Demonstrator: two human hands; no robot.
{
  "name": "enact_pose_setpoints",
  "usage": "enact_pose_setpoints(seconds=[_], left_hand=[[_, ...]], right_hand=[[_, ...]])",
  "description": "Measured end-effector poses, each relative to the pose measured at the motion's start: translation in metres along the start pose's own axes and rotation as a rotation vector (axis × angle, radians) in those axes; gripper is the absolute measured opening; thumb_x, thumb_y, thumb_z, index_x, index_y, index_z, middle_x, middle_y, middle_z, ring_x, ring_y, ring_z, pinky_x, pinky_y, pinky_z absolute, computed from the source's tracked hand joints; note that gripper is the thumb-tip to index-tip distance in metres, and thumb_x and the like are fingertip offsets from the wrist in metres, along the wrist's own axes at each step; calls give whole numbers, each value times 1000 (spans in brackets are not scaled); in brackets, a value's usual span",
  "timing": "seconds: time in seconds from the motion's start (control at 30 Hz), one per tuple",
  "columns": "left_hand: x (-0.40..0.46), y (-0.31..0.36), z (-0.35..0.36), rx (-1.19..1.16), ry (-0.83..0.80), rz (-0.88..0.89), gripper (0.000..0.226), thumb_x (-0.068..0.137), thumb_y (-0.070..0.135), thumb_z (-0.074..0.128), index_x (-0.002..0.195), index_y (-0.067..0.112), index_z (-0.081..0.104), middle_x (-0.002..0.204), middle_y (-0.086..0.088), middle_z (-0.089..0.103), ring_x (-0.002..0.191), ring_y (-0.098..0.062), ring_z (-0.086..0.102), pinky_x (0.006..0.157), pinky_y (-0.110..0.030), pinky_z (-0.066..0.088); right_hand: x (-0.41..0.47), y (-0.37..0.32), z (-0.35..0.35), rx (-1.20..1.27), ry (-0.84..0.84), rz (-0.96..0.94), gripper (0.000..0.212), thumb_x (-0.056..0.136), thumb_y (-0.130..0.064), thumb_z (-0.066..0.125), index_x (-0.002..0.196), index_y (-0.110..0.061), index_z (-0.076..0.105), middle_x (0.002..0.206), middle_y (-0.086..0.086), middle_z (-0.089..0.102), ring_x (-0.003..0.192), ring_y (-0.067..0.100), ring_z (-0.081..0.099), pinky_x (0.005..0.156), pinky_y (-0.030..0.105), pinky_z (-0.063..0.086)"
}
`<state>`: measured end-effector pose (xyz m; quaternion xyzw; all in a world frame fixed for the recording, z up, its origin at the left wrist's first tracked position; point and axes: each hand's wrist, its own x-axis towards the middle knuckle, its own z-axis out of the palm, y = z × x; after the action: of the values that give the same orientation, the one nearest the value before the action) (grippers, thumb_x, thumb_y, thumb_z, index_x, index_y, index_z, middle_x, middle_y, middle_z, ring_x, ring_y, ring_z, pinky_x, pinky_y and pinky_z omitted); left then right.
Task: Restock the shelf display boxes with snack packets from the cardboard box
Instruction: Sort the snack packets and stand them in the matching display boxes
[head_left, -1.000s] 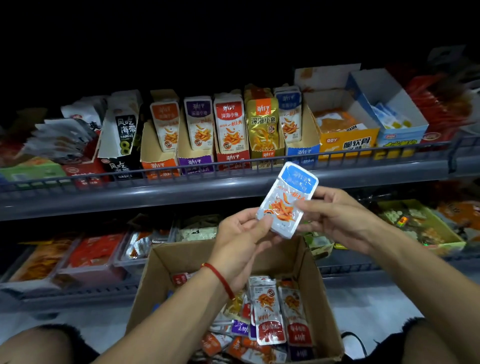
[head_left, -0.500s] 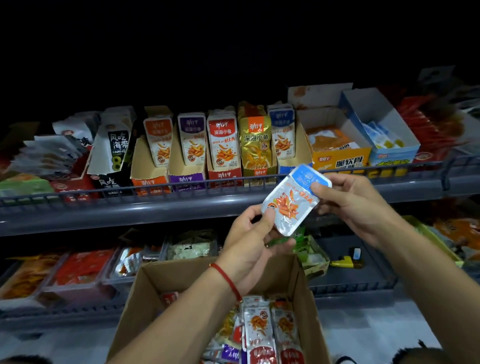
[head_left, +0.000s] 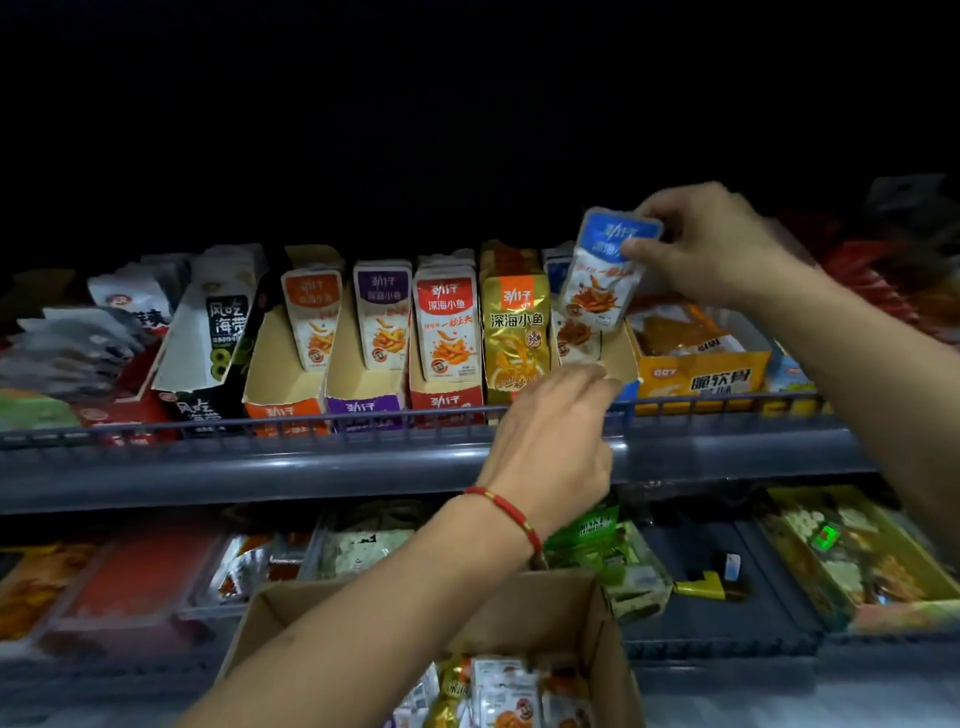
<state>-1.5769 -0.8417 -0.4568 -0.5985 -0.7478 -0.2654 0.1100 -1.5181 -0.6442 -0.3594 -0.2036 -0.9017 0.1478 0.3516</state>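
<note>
My right hand (head_left: 711, 244) pinches a blue-topped snack packet (head_left: 602, 275) by its upper right corner and holds it upright over the blue display box (head_left: 621, 364) on the upper shelf. My left hand (head_left: 558, 431), with a red string at the wrist, reaches toward that box's front with fingers extended and holds nothing. To the left stand a gold packet row (head_left: 514, 322) and red (head_left: 447, 400), purple (head_left: 363, 402) and orange (head_left: 288, 410) display boxes with packets. The cardboard box (head_left: 608, 649) sits low in the middle with several mixed packets inside.
A grey wire rail (head_left: 260, 431) runs along the upper shelf's front. A yellow display box (head_left: 701, 379) stands right of the blue one; black-and-white packs (head_left: 218, 332) stand at the left. The lower shelf holds trays of red, silver and green snacks (head_left: 608, 551).
My right hand lifted the blue packet up and right to the blue display box. My left hand let go of it and moved toward the box's front. The view tilted upward.
</note>
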Motion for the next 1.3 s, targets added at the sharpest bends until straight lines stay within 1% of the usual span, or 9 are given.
enact_pose_setpoints(seconds=[0.13, 0.23, 0.37, 0.47, 0.67, 0.87, 0.97, 1.13, 1.3], left_hand=[[5, -3, 10, 89, -27, 19, 60, 81, 3, 58, 140, 10, 52, 140, -9, 56, 132, -26, 46, 119, -39, 27], [5, -4, 12, 38, 5, 3, 59, 81, 1, 58, 139, 10, 54, 135, -8, 60, 129, -24, 49, 119, -37, 29], [4, -5, 13, 46, 8, 21, 60, 81, 1, 60, 139, 11, 54, 134, -5, 60, 129, -21, 49, 119, -34, 26], [3, -5, 13, 43, 6, 28, 60, 81, 2, 61, 140, 11, 53, 135, -5, 60, 129, -20, 48, 119, -32, 24], [3, -6, 15, 32, 9, 17, 60, 82, 2, 62, 140, 12, 53, 136, -3, 59, 131, -18, 47, 119, -29, 20], [2, -5, 14, 35, -8, 9, 60, 82, 4, 63, 141, 12, 52, 138, -4, 57, 133, -19, 45, 122, -33, 19], [2, -6, 14, 32, -9, 8, 61, 83, 4, 61, 143, 13, 50, 140, -4, 56, 135, -19, 44, 122, -31, 17], [2, -6, 15, 34, -20, 14, 62, 83, 3, 61, 143, 13, 49, 141, -3, 54, 136, -18, 42, 123, -33, 17], [1, -9, 15, 27, -24, 39, 66, 82, 1, 59, 146, 13, 46, 147, -5, 50, 142, -21, 37, 124, -42, 20]], right_hand=[[17, 4, 26, -160, -154, -57, 27, 99, -24, 65, 123, -13, 65, 116, 10, 69, 100, 22, 66, 78, 36, 54], [22, 12, 43, -237, -234, -47, 39, 97, -23, 66, 135, -17, 57, 129, 12, 61, 115, 27, 63, 89, 40, 55], [25, 18, 53, -285, -197, 3, 45, 96, -30, 67, 138, -21, 54, 133, 11, 58, 117, 30, 60, 92, 46, 55], [28, 16, 55, -337, -171, -35, 39, 96, -30, 68, 132, -17, 59, 125, 12, 64, 111, 31, 63, 87, 47, 56], [37, 15, 58, -449, -138, -51, 30, 96, -32, 68, 120, -16, 61, 108, 11, 66, 95, 28, 64, 73, 37, 48], [39, 14, 59, -487, -112, -44, 29, 94, -34, 70, 115, -15, 62, 102, 11, 64, 87, 27, 60, 70, 36, 46], [38, 9, 59, -499, -126, -35, 30, 94, -32, 70, 114, -12, 61, 104, 13, 63, 91, 32, 62, 79, 44, 54], [34, 8, 59, -532, -105, -57, 33, 95, -30, 70, 119, -11, 60, 110, 17, 63, 98, 37, 63, 82, 47, 54], [24, 11, 59, -529, -50, -77, 33, 96, -30, 68, 121, -10, 61, 111, 19, 66, 98, 36, 65, 76, 43, 52]])
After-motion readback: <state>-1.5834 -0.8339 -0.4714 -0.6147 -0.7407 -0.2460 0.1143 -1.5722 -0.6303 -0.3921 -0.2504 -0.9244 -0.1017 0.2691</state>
